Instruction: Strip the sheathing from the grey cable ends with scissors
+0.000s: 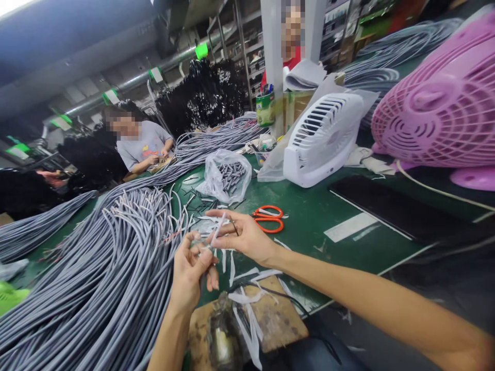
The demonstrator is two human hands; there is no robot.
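Observation:
Over the front of the green table, my left hand (190, 270) and my right hand (245, 238) meet. A narrow pale strip (218, 229) stands tilted between the fingertips of my right hand, its lower end close to my left fingers. A short dark piece shows beside my right fingers, too small to name. My left fingers are curled and pinched together; what lies in them is blurred and partly hidden. Left of my hands lies a large bundle of grey cables (116, 263) with stripped ends. Orange-handled scissors (269, 218) rest just beyond my right hand.
A plastic bag of short grey tubes (231, 176) sits behind my hands. A white fan (323, 139), a pink fan (433, 103) and a dark flat panel (381, 208) stand or lie rightward. Below is a stained wooden board (276, 314) with a metal device (223, 340). Two people are visible beyond.

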